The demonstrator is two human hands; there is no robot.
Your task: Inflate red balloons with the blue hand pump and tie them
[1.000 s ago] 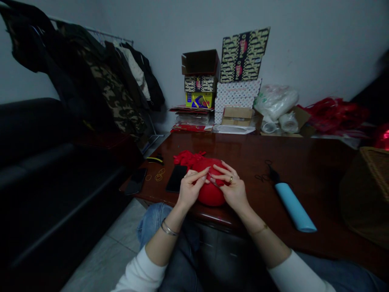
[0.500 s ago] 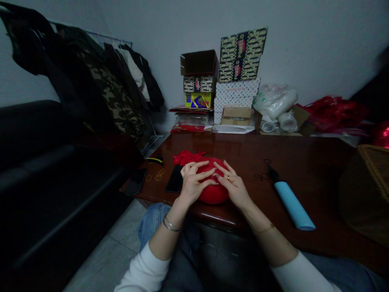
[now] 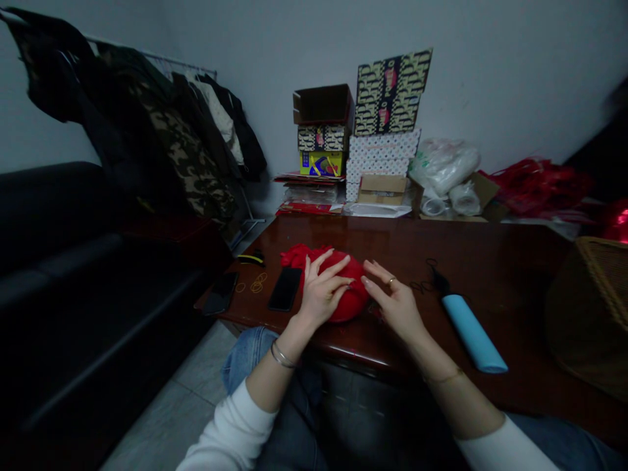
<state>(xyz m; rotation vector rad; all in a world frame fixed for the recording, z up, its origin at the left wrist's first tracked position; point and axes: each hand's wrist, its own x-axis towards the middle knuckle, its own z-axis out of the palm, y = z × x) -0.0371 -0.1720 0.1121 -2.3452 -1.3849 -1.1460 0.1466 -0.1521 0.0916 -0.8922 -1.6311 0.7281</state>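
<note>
A round, inflated red balloon rests at the table's front edge, partly covered by my hands. Over its left and top side lies my left hand, thumb and index finger pinched together at the balloon while the other fingers stretch out. What exactly sits in that pinch is too small to see. My right hand, with a ring, is at the balloon's right edge, its fingers bent and the tips a little apart. Nothing is visible between them. Behind the balloon is a pile of limp red balloons.
A black phone lies left of the balloon, another phone at the table's left edge. Rubber bands and a yellow-black tool are nearby. On the right are a blue cylinder and a wicker basket. Boxes stand behind.
My right hand has drawn away to the right from my left hand. My left hand has shifted slightly right, fingers more spread, uncovering the phone beside it.
</note>
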